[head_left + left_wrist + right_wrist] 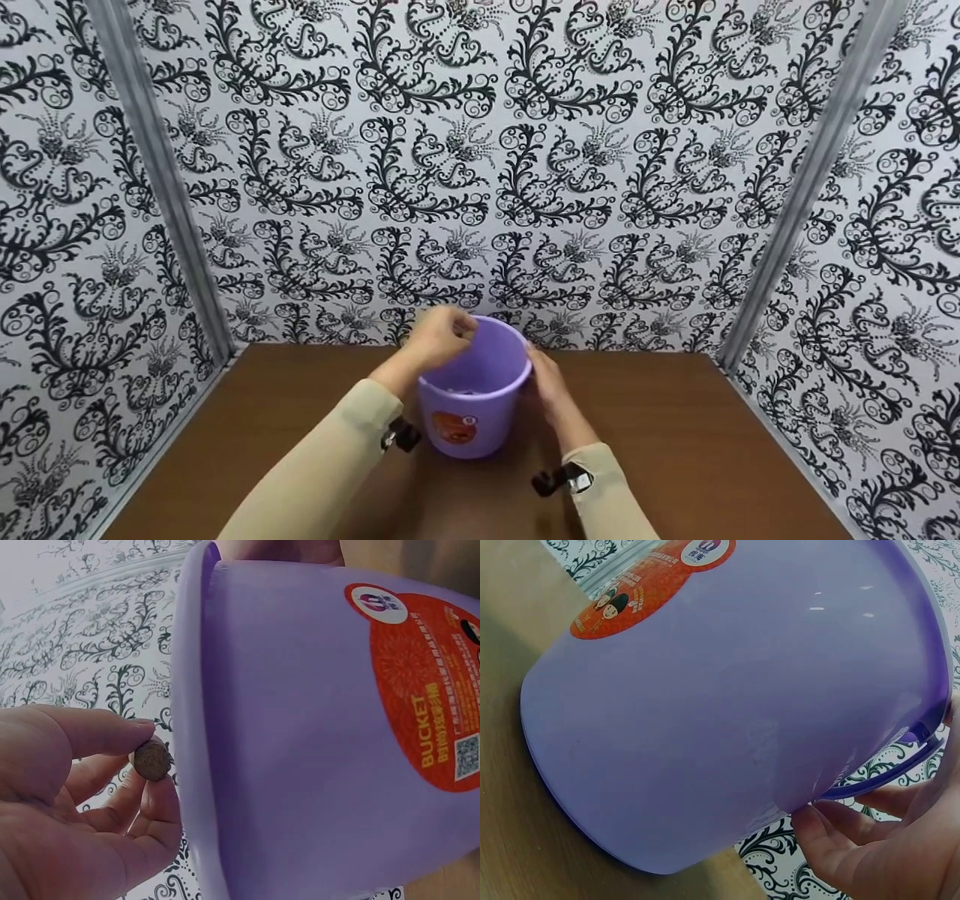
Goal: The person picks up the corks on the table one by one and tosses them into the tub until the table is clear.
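Observation:
A purple bucket (pixel 465 420) with a red label (pixel 630 600) stands upright on the brown table. My left hand (pixel 442 334) is at the left of its rim (pixel 199 727). Between thumb and fingers it pinches a small brown coin (pixel 152 759), held just outside the rim in the left wrist view. My right hand (pixel 547 379) holds the bucket's right side, a fingertip at the rim. In the right wrist view its fingers (pixel 829 836) curl by the dark purple handle (pixel 885 776) and against the wall. Small things (pixel 466 392) lie on the bucket's bottom, mostly hidden.
The wooden table top (pixel 315 405) spreads out on both sides of the bucket. Patterned black and white panels (pixel 487 165) enclose it at the back, left and right, with grey strips at the corners. A black wrist camera (pixel 555 480) sits on each sleeve.

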Available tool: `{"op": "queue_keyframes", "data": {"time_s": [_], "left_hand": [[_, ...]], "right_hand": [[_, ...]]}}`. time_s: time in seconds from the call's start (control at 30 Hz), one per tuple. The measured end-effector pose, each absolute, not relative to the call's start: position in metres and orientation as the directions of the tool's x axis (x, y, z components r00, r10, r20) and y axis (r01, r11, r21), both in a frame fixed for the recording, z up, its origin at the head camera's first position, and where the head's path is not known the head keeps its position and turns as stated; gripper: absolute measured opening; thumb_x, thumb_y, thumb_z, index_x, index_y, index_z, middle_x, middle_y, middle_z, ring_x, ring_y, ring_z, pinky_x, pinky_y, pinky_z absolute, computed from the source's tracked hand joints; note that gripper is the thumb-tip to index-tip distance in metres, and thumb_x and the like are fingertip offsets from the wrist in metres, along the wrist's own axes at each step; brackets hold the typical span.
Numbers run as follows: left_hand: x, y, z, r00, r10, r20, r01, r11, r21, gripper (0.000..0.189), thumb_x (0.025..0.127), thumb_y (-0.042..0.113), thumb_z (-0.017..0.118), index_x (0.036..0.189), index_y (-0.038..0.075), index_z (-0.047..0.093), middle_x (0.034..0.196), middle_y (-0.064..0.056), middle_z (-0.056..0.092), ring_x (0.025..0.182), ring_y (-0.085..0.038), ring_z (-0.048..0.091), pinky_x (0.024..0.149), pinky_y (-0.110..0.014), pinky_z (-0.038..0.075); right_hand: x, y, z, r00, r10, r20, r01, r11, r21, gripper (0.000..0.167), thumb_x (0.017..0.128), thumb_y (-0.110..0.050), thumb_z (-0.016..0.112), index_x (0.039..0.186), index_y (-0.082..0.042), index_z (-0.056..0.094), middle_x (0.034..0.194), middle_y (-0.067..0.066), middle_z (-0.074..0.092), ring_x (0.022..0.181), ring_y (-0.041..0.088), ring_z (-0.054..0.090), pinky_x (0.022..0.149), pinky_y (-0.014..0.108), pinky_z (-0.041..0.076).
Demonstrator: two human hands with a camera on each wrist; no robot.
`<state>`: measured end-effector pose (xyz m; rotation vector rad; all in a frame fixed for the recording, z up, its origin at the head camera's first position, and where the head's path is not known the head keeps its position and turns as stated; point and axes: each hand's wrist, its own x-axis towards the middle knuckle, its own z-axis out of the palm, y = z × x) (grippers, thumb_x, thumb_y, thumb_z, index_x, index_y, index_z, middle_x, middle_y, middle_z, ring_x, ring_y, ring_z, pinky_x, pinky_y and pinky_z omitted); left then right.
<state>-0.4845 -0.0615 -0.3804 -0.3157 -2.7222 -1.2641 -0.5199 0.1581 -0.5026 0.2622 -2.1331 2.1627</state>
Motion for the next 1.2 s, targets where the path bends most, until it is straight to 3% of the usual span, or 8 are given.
{"op": "queue_keyframes", "data": {"time_s": [0.13,0.4,0.5,0.63,0.8,0.93,1.07,1.2], "left_hand": [[-0.486,-0.059,-0.382,-0.972,0.129,0.196,0.234,0.614,0.754,0.046,0.079,-0.012,0.065,0.119,0.007,0.077,0.114,-0.009,0.077,0.105,-0.026,0.071,0.092,-0.037,0.064],[-0.488,-0.056,-0.388,-0.96,0.164,0.225,0.277,0.652,0.706,0.044,0.079,-0.011,0.066,0.117,0.007,0.078,0.111,-0.009,0.077,0.099,-0.024,0.071,0.087,-0.035,0.064],[-0.487,-0.056,-0.391,-0.947,0.187,0.26,0.317,0.664,0.677,0.044,0.078,-0.011,0.065,0.117,0.004,0.078,0.11,-0.012,0.078,0.1,-0.027,0.073,0.09,-0.038,0.064],[-0.483,-0.059,-0.396,-0.94,0.164,0.298,0.327,0.672,0.664,0.043,0.082,-0.005,0.069,0.123,0.003,0.076,0.123,-0.018,0.076,0.115,-0.036,0.072,0.102,-0.047,0.06],[-0.477,-0.063,-0.4,-0.932,0.114,0.343,0.329,0.66,0.675,0.04,0.087,0.001,0.077,0.126,0.006,0.074,0.131,-0.018,0.072,0.124,-0.037,0.068,0.109,-0.05,0.056],[-0.47,-0.067,-0.401,-0.913,0.107,0.393,0.368,0.631,0.683,0.035,0.087,0.0,0.076,0.121,0.006,0.075,0.126,-0.016,0.073,0.118,-0.036,0.071,0.104,-0.048,0.059],[-0.459,-0.073,-0.407,-0.88,0.095,0.465,0.427,0.586,0.689,0.027,0.086,-0.001,0.076,0.112,0.006,0.076,0.117,-0.016,0.075,0.11,-0.035,0.073,0.099,-0.048,0.061],[-0.441,-0.08,-0.416,-0.851,0.076,0.519,0.476,0.528,0.703,0.022,0.085,-0.003,0.075,0.107,0.003,0.074,0.108,-0.018,0.074,0.103,-0.037,0.072,0.094,-0.047,0.063]], "right_hand": [[-0.523,0.163,-0.501,-0.977,-0.056,0.204,-0.204,-0.005,-0.979,0.055,0.115,-0.033,0.039,0.144,0.011,0.056,0.139,0.031,0.065,0.125,0.036,0.066,0.114,0.054,0.049],[-0.521,0.164,-0.5,-0.982,-0.073,0.175,-0.171,-0.061,-0.983,0.055,0.115,-0.033,0.04,0.146,0.01,0.054,0.136,0.031,0.066,0.12,0.033,0.069,0.104,0.048,0.057],[-0.52,0.163,-0.499,-0.981,-0.07,0.183,-0.179,-0.063,-0.982,0.054,0.115,-0.031,0.04,0.143,0.013,0.055,0.133,0.033,0.067,0.118,0.034,0.069,0.102,0.046,0.057],[-0.518,0.161,-0.499,-0.979,-0.066,0.194,-0.191,-0.05,-0.98,0.054,0.115,-0.03,0.039,0.139,0.016,0.056,0.13,0.035,0.066,0.117,0.035,0.07,0.1,0.042,0.057],[-0.517,0.158,-0.498,-0.983,-0.078,0.169,-0.163,-0.073,-0.984,0.053,0.115,-0.032,0.041,0.14,0.013,0.056,0.126,0.033,0.068,0.112,0.034,0.071,0.091,0.036,0.059],[-0.52,0.157,-0.498,-0.981,-0.092,0.169,-0.162,-0.084,-0.983,0.056,0.115,-0.034,0.041,0.144,0.012,0.053,0.129,0.034,0.067,0.115,0.036,0.07,0.096,0.043,0.06],[-0.52,0.158,-0.501,-0.982,-0.107,0.159,-0.152,-0.07,-0.986,0.059,0.115,-0.037,0.037,0.148,0.01,0.051,0.139,0.035,0.062,0.127,0.045,0.064,0.109,0.054,0.055],[-0.521,0.165,-0.507,-0.984,-0.115,0.137,-0.13,-0.066,-0.989,0.066,0.116,-0.044,0.031,0.147,0.01,0.053,0.138,0.035,0.064,0.123,0.044,0.067,0.104,0.053,0.057]]}}
